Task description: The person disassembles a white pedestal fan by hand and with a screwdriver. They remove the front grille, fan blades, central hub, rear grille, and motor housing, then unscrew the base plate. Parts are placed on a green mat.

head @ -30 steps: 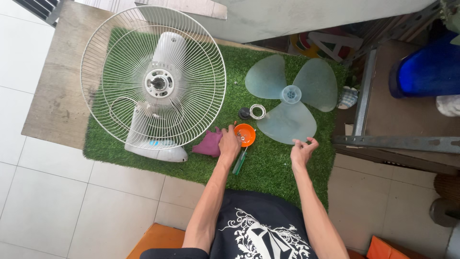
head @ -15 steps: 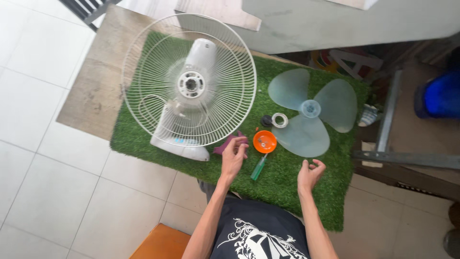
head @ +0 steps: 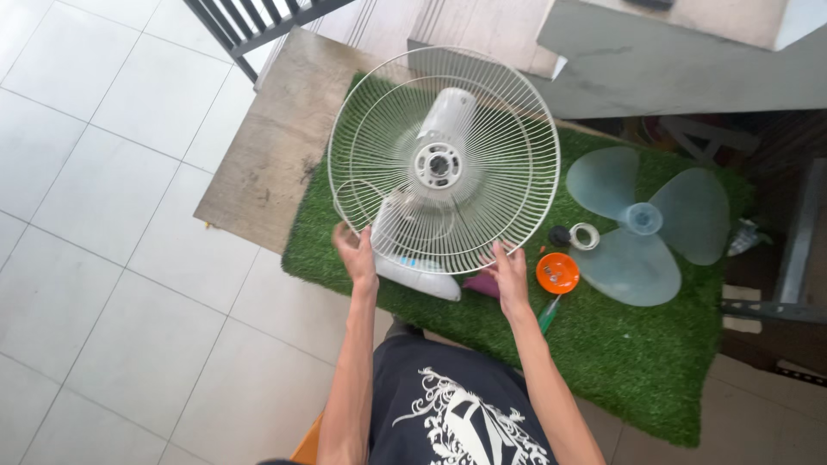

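Now I have my left hand [head: 356, 255] and right hand [head: 508, 277] curled on the lower rim of the round white wire fan guard [head: 444, 159] on the green turf mat [head: 620, 362], probably light, springy, best held there.

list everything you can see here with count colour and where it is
fan with wire guard: 1, white, lying on the grass mat, centre
fan blade: 1, pale translucent blue-green, three lobes, right on the mat
small dish: 1, orange, between fan and blade
screwdriver: 1, green handle, below the dish
ring: 1, white, beside a small black cap
artificial grass mat: 1, green, over a wooden board
floor tiles: white, left
left hand: on the guard's lower left rim
right hand: on the guard's lower right rim
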